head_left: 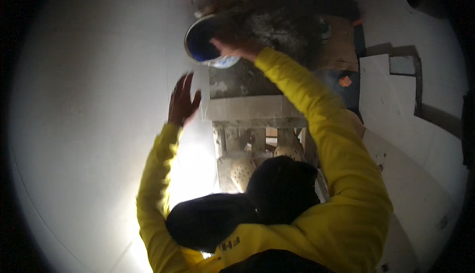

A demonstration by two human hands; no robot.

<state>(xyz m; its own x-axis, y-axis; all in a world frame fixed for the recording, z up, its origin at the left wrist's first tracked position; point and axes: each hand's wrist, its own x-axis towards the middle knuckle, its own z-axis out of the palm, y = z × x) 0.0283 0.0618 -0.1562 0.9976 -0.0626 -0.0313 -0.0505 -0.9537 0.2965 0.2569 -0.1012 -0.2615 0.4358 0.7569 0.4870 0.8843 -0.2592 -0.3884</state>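
Note:
My left hand [184, 100] is raised beside the white wall at the left, fingers apart and empty. Ahead of it, my right hand [233, 46] is at the mouth of a tilted round bucket [200, 35] with a dark blue inside and a pale rim. Motion smears those fingers, so I cannot tell whether they grip it. The bucket is over a grey, stained ledge [230, 82]. Just beyond the bucket is a blurred brown shape [225, 3], possibly another person's hand, too unclear to be sure.
A white wall [89, 100] runs along the left. A dark, dusty heap [277, 25] lies at the back. Brown boards [336, 40], small orange pieces [345, 81] and stepped white panels [386, 90] are at the right. My feet in pale perforated clogs [242, 171] show below the ledge.

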